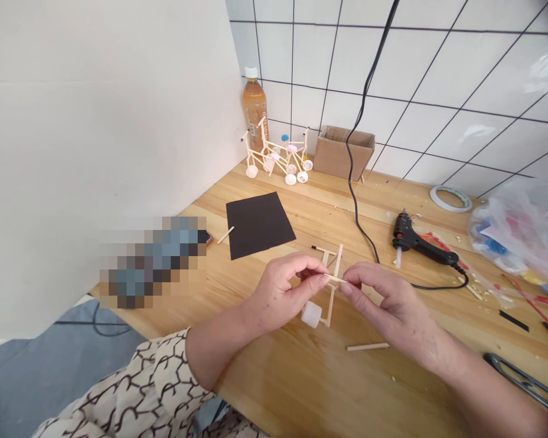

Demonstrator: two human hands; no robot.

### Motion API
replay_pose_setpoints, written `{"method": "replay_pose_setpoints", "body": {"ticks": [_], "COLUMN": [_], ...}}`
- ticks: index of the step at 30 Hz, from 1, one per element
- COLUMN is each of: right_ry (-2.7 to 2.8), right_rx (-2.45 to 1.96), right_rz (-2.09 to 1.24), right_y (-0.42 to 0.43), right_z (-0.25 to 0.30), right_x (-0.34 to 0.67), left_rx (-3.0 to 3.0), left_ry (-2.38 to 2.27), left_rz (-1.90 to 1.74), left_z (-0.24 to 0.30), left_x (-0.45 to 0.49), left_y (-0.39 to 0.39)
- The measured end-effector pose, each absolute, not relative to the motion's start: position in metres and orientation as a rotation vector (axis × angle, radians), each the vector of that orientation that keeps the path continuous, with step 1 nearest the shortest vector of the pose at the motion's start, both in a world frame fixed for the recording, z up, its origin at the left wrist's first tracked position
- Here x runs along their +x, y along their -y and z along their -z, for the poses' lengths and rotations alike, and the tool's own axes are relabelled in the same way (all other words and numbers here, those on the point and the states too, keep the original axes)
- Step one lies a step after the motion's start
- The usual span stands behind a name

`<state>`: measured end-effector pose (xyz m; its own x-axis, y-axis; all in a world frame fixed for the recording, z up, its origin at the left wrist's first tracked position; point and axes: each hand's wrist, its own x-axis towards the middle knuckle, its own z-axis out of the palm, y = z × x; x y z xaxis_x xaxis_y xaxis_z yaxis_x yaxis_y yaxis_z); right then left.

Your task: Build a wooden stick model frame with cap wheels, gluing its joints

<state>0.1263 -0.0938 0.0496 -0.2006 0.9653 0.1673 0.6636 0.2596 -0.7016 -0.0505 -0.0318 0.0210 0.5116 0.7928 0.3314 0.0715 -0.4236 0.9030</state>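
Between my left hand (pixel 288 285) and my right hand (pixel 389 299), a short thin wooden stick (pixel 335 279) is pinched, one end at each set of fingertips. Just behind and below it is a small frame of pale wooden sticks (pixel 330 307), partly hidden by my fingers. A white bottle cap (pixel 311 314) is at the frame's near left side. I cannot tell whether my fingers touch the frame. Nearer to me, a loose wooden stick (pixel 367 347) lies on the table below my right hand.
A black sheet (pixel 261 224) and another stick (pixel 225 235) lie left of centre. Behind stand small stick-and-cap models (pixel 278 156), a drink bottle (pixel 254 100) and a cardboard box (pixel 342 159). At right are a glue gun (pixel 415 241) with its cord, a tape roll (pixel 450 199), a plastic bag (pixel 520 231) and scissors (pixel 525 380).
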Motion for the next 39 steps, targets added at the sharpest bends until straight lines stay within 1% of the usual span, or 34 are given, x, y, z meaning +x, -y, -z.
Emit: {"method": "replay_pose_setpoints", "body": {"ticks": [39], "right_ry": [1.939], "right_rx": [-1.468], "right_rz": [-0.675], "right_y": [0.0930], "right_z": [-0.0495], "right_x": [0.1260], "left_rx": [1.854], "left_ry": [-0.694], "left_rz": [-1.010], "left_z": [-0.0207], "left_x": [-0.0512], "left_y": [0.0311]}}
